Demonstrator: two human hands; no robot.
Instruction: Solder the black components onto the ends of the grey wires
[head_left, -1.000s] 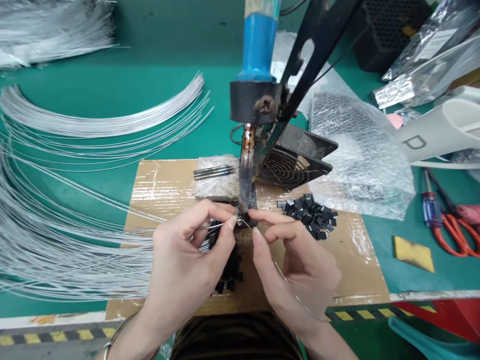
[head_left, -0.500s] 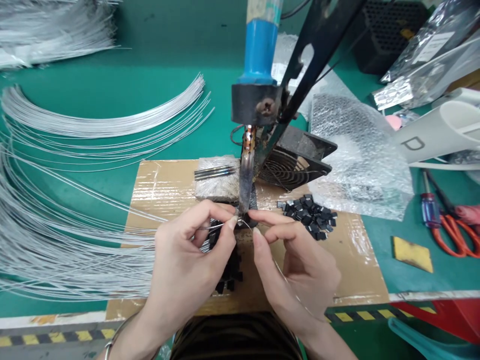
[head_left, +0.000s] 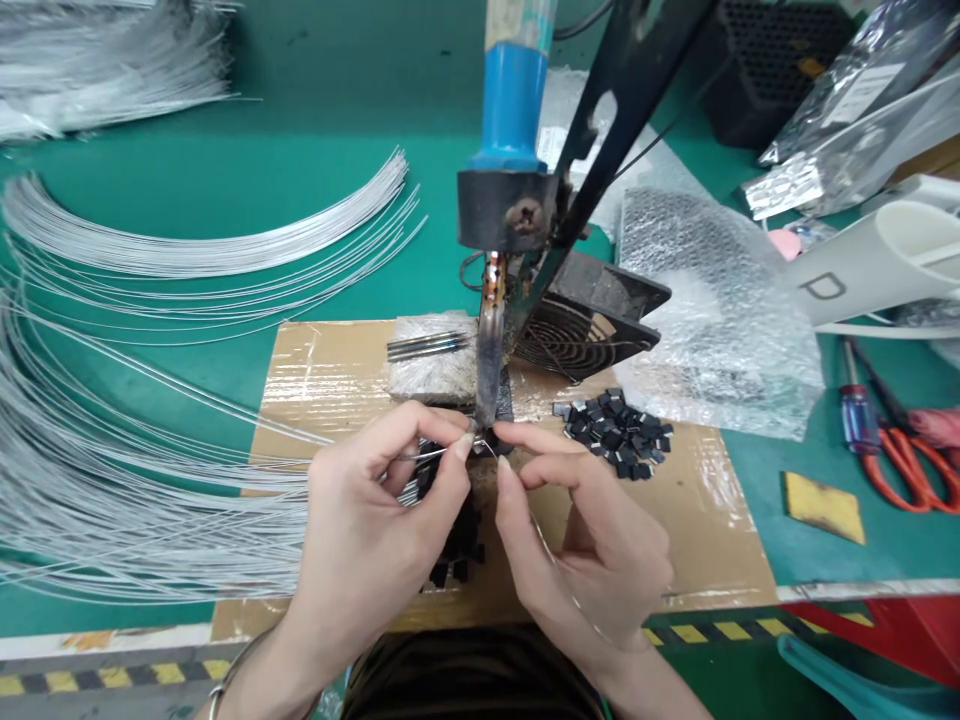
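A soldering iron with a blue handle [head_left: 514,105] is clamped tip-down in a black metal arm. Just below its tip, my left hand [head_left: 382,500] pinches a thin grey wire [head_left: 426,455] between thumb and index finger; what sits at the wire's end is too small to tell. My right hand [head_left: 589,540] has its thumb and index fingertips close together on a thin silvery strand [head_left: 551,553], which bends up to the tip and trails down across the palm. Partly hidden by my left hand lies a pile of black pieces [head_left: 459,545].
Loose grey wires [head_left: 150,500] spread at the left. Black connectors [head_left: 619,430] lie on the cardboard [head_left: 712,520], near a black fan [head_left: 592,320]. Farther right are bubble wrap [head_left: 712,310], a yellow sponge [head_left: 823,507] and orange-handled scissors [head_left: 904,470].
My right hand has shifted slightly left, its thumb nearer the iron's tip. The iron and its arm appear a little farther left. My left hand has hardly moved.
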